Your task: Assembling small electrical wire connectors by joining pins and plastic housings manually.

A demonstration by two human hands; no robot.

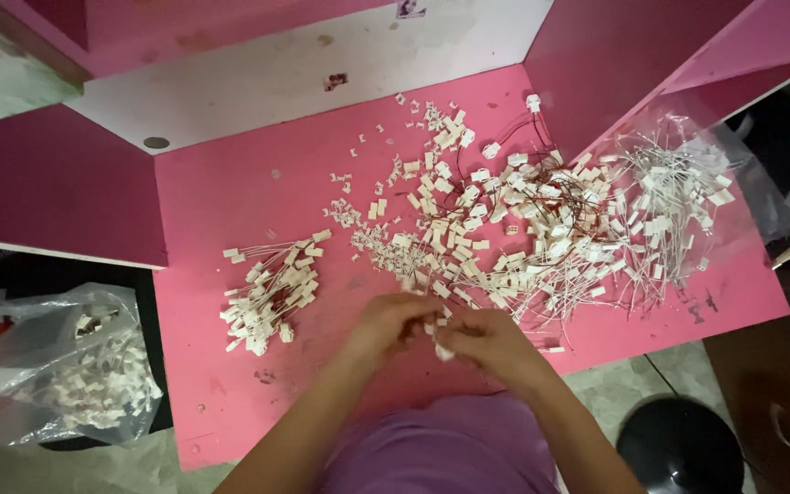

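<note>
Pinching small white connector point(443, 351), seemingly, both hands' fingers point(432, 331) | loose pile point(505, 229) behind | bundle point(272, 288) left | bag point(57, 366)

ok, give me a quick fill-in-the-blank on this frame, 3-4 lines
1. The table top is coloured ____.
2. The left hand and right hand meet over the table's ____ edge, pinching a small white connector.
3. The small sorted pile of wired connectors lies to the ____ of the hands.
4. The plastic bag beside the table holds more white ____.

Missing words: pink; near; left; connectors
</note>
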